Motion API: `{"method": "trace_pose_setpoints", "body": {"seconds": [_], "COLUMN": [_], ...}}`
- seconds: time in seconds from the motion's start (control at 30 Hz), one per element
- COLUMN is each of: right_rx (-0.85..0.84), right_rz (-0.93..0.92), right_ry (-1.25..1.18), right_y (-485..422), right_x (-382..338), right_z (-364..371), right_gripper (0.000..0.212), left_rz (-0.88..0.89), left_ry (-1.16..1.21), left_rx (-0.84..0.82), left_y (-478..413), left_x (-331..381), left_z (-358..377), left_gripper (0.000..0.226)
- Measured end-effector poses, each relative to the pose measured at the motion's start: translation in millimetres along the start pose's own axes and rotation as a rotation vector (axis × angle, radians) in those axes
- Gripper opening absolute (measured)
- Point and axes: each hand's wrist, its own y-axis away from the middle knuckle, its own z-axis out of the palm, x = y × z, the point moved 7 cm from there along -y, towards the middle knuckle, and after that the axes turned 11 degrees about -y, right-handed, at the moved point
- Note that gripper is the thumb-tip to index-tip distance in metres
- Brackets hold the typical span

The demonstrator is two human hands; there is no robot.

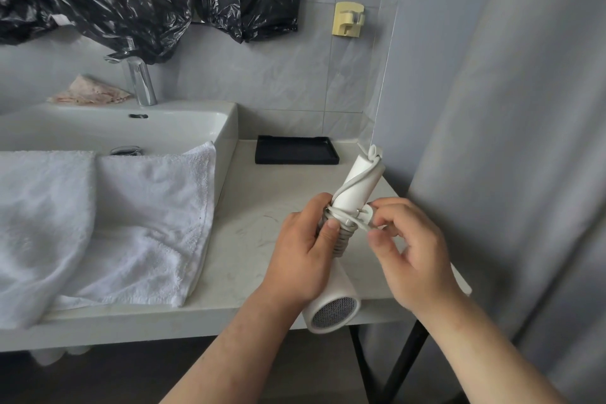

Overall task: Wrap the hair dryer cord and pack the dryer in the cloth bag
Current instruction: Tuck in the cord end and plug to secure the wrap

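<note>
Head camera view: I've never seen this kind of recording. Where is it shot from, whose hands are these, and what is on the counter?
There is no machine here. A person wears a wide-angle camera on the head, so you look down at their own two hands. The left hand grips the white hair dryer around its handle, where the cord is wound in coils. The right hand pinches the plug at the cord's end. Below lies a pale counter with a black tray on it. A white towel drapes over the sink. No cloth bag shows in the picture.
</note>
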Motion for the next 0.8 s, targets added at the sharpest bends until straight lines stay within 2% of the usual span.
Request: {"method": "trace_pose_setpoints", "body": {"seconds": [0.13,0.23,0.33,0.67,0.8], "right_rx": [0.016,0.046,0.057,0.123,0.158], "right_rz": [-0.003,-0.031,0.021,-0.079,-0.162], "right_ry": [0.120,0.132,0.141,0.257,0.369], "right_y": [3.6,5.7,6.3,11.4,13.3], "right_x": [0.8,0.6,2.2,-9.4,-16.9], "right_z": [1.2,-2.1,-3.6,1.0,4.1], "right_gripper": [0.025,0.020,0.017,0.030,0.022], "left_rz": [-0.008,-0.019,-0.010,-0.045,-0.048], "left_ry": [-0.009,-0.023,-0.010,-0.035,-0.045], "left_rx": [-0.010,-0.007,0.005,0.012,0.007], "left_y": [0.2,-0.3,0.2,1.5,1.8], "left_x": [-1.8,-3.4,-2.2,-7.8,-6.5], "left_z": [2.0,2.6,0.9,1.6,1.8], "left_gripper": [0.015,0.017,0.023,0.025,0.023]}}
